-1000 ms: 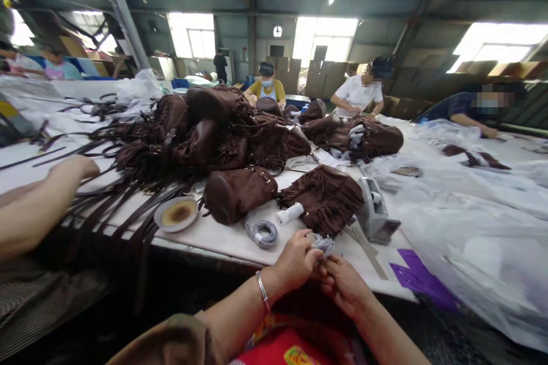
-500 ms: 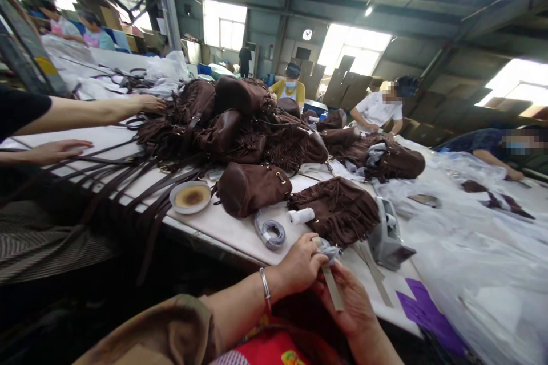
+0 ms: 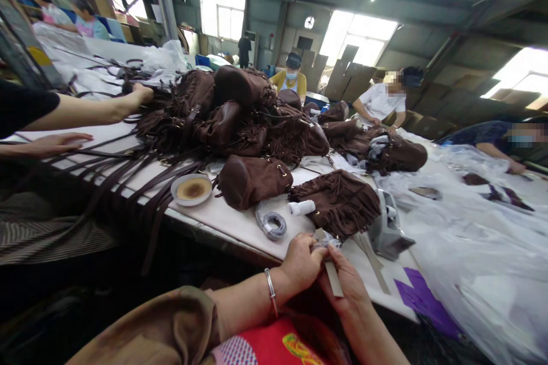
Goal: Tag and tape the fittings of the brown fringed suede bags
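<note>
Both my hands meet low in the middle, just off the table's near edge. My left hand (image 3: 302, 259), with a silver bangle at the wrist, pinches a flat grey-beige strip (image 3: 334, 279) and some thin clear plastic (image 3: 327, 241) bunched at its top. My right hand (image 3: 346, 279) has the strip's lower part against its palm, its thumb and fingers closed at the plastic. Just beyond lies a brown fringed bag (image 3: 338, 199), with a white roll (image 3: 302, 207) beside it. A coil of grey cord (image 3: 273, 224) rests left of that roll.
A tape dispenser (image 3: 391, 228) stands to the right, near purple sheets (image 3: 422, 296) and spread clear plastic (image 3: 479, 251). A dish with a brown-stained pad (image 3: 191, 189) sits left. Brown bags (image 3: 240, 120) are heaped behind. A co-worker's hands (image 3: 143, 93) reach in from the left.
My right thumb and fingers have moved up to the bunched plastic, and the strip has shifted slightly. On the left, a co-worker's far hand has closed at the straps.
</note>
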The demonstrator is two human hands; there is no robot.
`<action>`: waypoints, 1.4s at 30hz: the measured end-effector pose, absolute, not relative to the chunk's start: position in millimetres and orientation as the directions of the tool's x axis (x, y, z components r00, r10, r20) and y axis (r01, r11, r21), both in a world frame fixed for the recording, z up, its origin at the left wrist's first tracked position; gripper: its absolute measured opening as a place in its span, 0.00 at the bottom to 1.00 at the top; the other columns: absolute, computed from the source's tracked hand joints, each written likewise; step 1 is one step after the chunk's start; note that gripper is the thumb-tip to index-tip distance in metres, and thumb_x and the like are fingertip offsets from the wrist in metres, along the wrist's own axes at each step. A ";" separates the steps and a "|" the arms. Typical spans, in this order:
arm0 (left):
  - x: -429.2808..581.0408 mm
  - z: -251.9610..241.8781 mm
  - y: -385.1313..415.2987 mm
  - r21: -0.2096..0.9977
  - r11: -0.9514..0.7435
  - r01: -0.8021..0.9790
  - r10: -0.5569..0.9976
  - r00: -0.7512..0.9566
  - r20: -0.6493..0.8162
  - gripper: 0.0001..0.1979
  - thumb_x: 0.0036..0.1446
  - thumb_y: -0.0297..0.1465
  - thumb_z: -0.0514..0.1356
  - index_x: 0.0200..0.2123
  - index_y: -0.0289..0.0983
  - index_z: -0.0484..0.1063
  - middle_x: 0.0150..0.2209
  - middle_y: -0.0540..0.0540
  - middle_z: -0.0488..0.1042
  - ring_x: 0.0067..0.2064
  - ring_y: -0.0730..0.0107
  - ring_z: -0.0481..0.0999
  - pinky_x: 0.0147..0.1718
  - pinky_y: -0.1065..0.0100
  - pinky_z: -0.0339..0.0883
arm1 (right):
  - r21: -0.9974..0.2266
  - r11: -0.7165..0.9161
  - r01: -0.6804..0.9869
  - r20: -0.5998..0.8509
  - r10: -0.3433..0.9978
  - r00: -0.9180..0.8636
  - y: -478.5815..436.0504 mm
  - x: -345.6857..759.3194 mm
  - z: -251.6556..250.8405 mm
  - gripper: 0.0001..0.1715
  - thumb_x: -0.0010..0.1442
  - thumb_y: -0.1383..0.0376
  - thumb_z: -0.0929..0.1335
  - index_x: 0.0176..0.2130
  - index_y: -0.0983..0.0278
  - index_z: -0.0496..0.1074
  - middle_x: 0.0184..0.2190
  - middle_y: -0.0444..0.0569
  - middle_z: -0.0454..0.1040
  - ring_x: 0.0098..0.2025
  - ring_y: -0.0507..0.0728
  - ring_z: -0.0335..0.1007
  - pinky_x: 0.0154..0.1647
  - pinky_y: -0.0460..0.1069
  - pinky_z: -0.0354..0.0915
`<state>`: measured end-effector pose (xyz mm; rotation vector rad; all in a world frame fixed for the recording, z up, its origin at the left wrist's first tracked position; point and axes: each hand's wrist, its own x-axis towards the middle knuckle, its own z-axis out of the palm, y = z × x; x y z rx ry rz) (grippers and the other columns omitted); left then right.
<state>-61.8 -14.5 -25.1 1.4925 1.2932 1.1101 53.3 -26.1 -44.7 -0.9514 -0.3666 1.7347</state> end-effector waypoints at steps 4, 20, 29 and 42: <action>-63.9 -23.9 -14.7 0.938 -0.180 0.295 0.982 0.103 0.156 0.11 0.56 0.29 0.59 0.21 0.35 0.68 0.31 0.44 0.74 0.36 0.65 0.72 0.38 0.65 0.66 | -0.677 -0.391 -0.624 -0.434 0.896 -0.091 -28.5 55.2 -37.5 0.21 0.51 0.60 0.76 0.45 0.62 0.76 0.35 0.47 0.80 0.40 0.60 0.78 0.41 0.53 0.77; -78.0 -31.7 -2.7 0.969 0.233 0.085 0.927 0.282 -0.248 0.17 0.56 0.42 0.62 0.24 0.35 0.68 0.17 0.54 0.66 0.19 0.75 0.68 0.18 0.74 0.55 | -0.891 -0.099 0.442 -0.080 0.995 0.061 -54.6 101.8 -12.0 0.21 0.54 0.50 0.72 0.39 0.62 0.79 0.27 0.47 0.78 0.25 0.54 0.69 0.25 0.48 0.66; -85.5 -36.1 -1.7 0.969 0.189 0.160 0.927 0.295 -0.230 0.14 0.57 0.39 0.59 0.25 0.35 0.68 0.19 0.53 0.67 0.21 0.73 0.68 0.20 0.72 0.57 | -0.825 0.299 0.481 0.166 0.940 -0.300 -58.7 107.8 0.7 0.22 0.54 0.60 0.74 0.50 0.58 0.77 0.48 0.53 0.77 0.47 0.62 0.74 0.42 0.52 0.72; -92.6 -29.3 -4.4 0.867 -0.439 0.234 0.833 0.467 0.296 0.06 0.58 0.29 0.59 0.30 0.35 0.75 0.41 0.41 0.75 0.45 0.64 0.73 0.49 0.67 0.67 | -0.717 0.379 0.586 0.056 0.868 -0.493 8.4 86.1 27.8 0.14 0.56 0.69 0.66 0.21 0.60 0.75 0.34 0.47 0.78 0.41 0.57 0.73 0.46 0.51 0.67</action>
